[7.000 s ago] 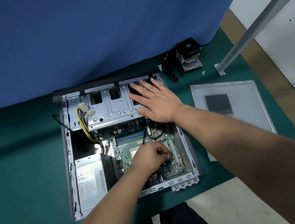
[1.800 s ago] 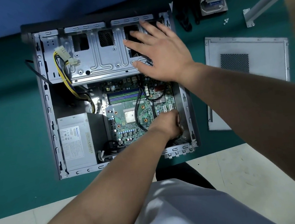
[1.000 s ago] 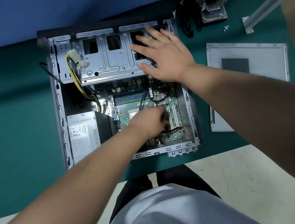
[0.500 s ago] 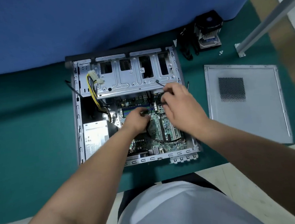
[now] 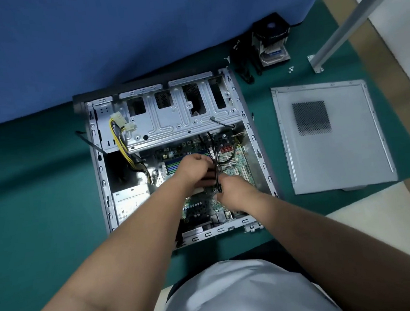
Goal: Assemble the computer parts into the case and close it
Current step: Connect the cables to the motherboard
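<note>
left hand (image 5: pixel 192 167): i see it curled on the black cable (image 5: pixel 216 171) over the motherboard (image 5: pixel 234 162)
right hand (image 5: pixel 231 189): pinching the same cable lower down
case (image 5: pixel 98 164): open

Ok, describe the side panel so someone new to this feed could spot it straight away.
Start at the open computer case lying on the green mat. Look to its right: the side panel lies flat on the mat, apart from the case. It is the only plain grey sheet there, with a dark square mesh vent near its far end.

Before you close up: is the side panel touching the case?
Apart. The head view shows green mat between the side panel and the case.
</note>
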